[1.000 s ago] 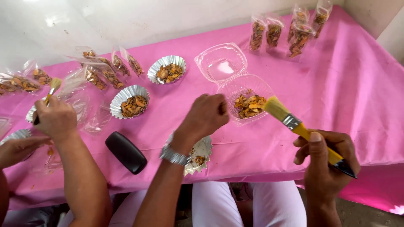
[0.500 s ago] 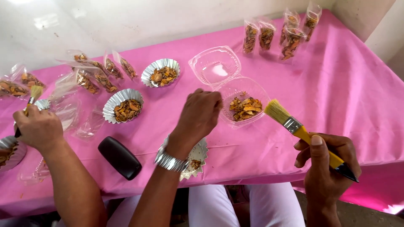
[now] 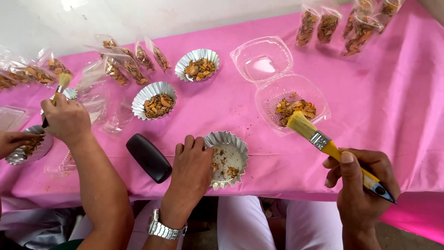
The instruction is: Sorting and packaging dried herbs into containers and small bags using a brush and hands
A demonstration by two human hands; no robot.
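Our left hand [image 3: 192, 169] lay flat, fingers spread against the near-empty foil cup [image 3: 226, 159] at the tabletop's near edge, probably steadying it. Right hand [image 3: 358, 180] gripped the yellow-handled brush [image 3: 330, 148], bristles over the clear clamshell tray [image 3: 296, 104] holding orange pieces. Black case [image 3: 149, 157] sat just left of the cup. A co-worker's hand [image 3: 67, 121] held a small brush [image 3: 58, 95] near the left edge, clear of us.
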